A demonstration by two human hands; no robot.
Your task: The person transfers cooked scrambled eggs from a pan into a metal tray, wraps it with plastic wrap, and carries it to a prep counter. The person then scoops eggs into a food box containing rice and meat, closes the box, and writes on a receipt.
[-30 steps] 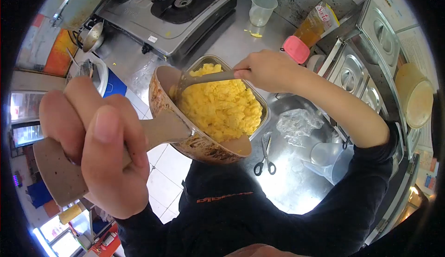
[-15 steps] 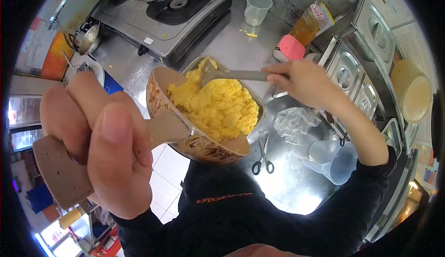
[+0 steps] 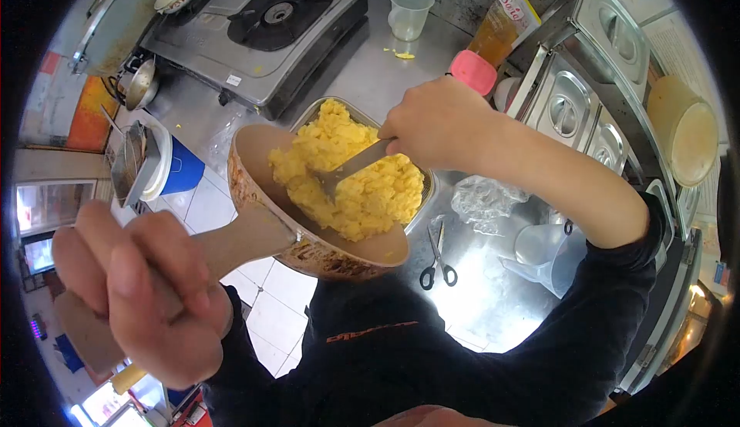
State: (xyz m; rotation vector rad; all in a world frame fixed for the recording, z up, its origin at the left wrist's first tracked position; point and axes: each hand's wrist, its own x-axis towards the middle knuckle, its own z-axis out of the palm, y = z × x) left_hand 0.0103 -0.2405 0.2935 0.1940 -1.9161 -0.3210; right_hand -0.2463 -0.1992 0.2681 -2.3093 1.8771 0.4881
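Note:
My left hand (image 3: 146, 296) is wrapped round the beige handle of a pan (image 3: 254, 165), whose outside is stained brown. The pan tilts over a metal tray (image 3: 426, 196). Yellow scrambled egg (image 3: 370, 196) lies across the pan's lower side and in the tray; the boundary between the two is hidden under the egg. In my right hand (image 3: 439, 122) is a grey spatula (image 3: 361, 159), its blade pushed into the egg inside the pan. My right fingers close round its handle, just above the tray's far right side.
A gas stove (image 3: 270, 42) stands at the back left, with a plastic jug (image 3: 409, 12) beside it. Scissors (image 3: 438, 261), a crumpled plastic bag (image 3: 489, 200) and another clear jug (image 3: 543, 253) lie on the steel counter. Lidded steel containers (image 3: 566, 111) line the right. A blue bucket (image 3: 181, 166) stands left.
The spatula has swung from the far edge of the egg down into the pan, and my right hand has moved left. My left hand has lowered slightly, with the pan still held.

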